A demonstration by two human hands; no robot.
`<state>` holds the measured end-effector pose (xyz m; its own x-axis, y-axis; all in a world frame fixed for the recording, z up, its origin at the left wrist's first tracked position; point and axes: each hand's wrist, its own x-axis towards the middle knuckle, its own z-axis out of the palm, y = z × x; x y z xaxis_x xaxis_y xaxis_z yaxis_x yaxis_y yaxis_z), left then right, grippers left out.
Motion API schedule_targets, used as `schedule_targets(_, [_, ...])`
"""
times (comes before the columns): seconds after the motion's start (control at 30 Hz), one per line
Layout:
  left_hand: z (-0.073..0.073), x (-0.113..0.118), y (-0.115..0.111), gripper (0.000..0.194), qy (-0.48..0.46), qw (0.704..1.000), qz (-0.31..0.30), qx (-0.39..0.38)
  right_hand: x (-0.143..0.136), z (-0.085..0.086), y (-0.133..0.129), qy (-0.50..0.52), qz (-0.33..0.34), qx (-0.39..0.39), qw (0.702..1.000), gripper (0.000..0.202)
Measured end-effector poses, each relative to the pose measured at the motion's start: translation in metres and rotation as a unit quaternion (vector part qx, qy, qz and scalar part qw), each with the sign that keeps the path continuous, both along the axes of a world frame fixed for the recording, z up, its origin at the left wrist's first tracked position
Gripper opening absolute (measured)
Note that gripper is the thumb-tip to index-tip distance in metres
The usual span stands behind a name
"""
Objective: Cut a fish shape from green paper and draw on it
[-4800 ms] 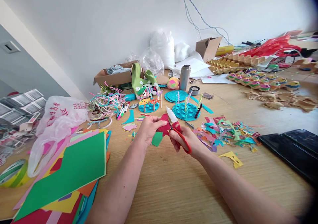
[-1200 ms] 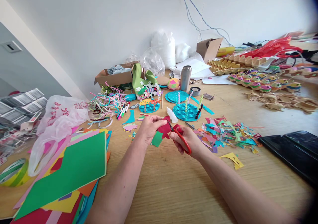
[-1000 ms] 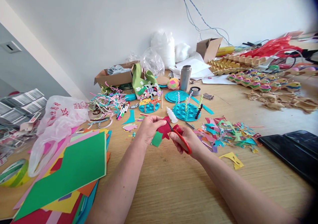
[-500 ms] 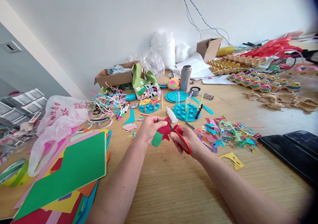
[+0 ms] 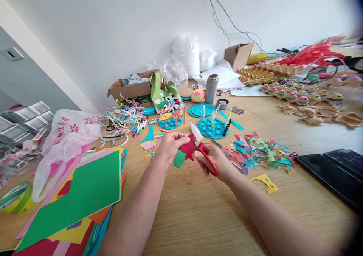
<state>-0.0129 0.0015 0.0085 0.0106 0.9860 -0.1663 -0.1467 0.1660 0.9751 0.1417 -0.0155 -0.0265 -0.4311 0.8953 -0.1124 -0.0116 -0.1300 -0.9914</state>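
A pale wall (image 5: pixel 127 29) stands behind a wooden worktop (image 5: pixel 181 218), whose far edge carries a cardboard box (image 5: pixel 130 89), plastic bags (image 5: pixel 185 55) and a metal bottle (image 5: pixel 211 91). Over the middle of the worktop, the left hand (image 5: pixel 170 148) pinches red paper (image 5: pixel 187 150) between thumb and fingers. The right hand (image 5: pixel 217 159) is closed round the handles of the scissors (image 5: pixel 211 161), their blades against the red paper; whether the blades are parted is too small to tell. A green piece of paper (image 5: pixel 179 159) shows just under it, toward the near edge. Coloured sheets (image 5: pixel 85 188) lie stacked toward the left edge, paper scraps (image 5: pixel 259 154) and two dark phones (image 5: pixel 326 174) toward the right.
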Motion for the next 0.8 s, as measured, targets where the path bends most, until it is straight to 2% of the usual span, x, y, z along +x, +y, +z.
schedule_targets(0.47, [-0.0033,-0.0023,0.0017,0.015,0.019,1.0,-0.023,0.006,-0.001,0.0048,-0.0016,0.001,-0.007,-0.002,1.0,0.047])
schedule_targets(0.8, [-0.0035,-0.0014,0.0011,0.012,0.008,1.0,-0.018,-0.005,0.0009,-0.0019,0.0011,-0.015,-0.001,0.001,1.0,0.042])
